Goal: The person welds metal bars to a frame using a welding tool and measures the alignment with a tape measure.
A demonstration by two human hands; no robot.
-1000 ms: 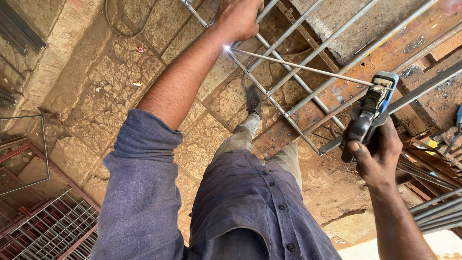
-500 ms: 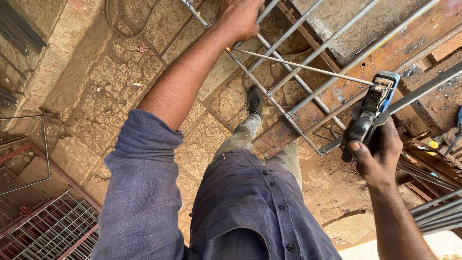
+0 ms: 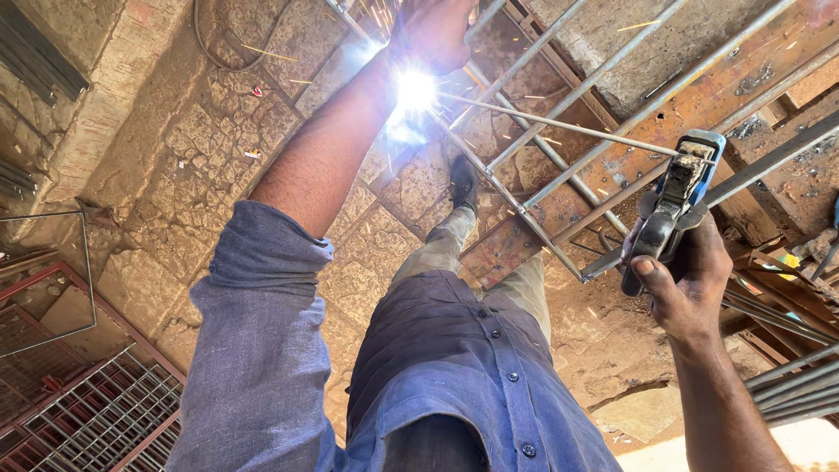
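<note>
My right hand (image 3: 686, 280) grips a blue and black electrode holder (image 3: 669, 205) at the right. A long thin welding rod (image 3: 559, 127) runs from it leftward to a bright white arc (image 3: 413, 89) with sparks flying off. The arc burns on a grille of grey metal bars (image 3: 524, 210) lying over rusty steel. My left hand (image 3: 433, 33) is stretched out just above the arc, closed on one of the bars at the top of the grille. My blue shirt sleeve, trousers and one dark shoe (image 3: 463, 179) fill the middle.
The floor is cracked stone paving (image 3: 175, 183). Red-framed wire mesh panels (image 3: 79, 411) lie at the lower left. Loose steel bars (image 3: 786, 385) and scrap are stacked at the right. A dark cable (image 3: 210, 44) loops at the top left.
The arc has flared from a small spark to a bright white glare with sparks. Both hands stay in nearly the same places.
</note>
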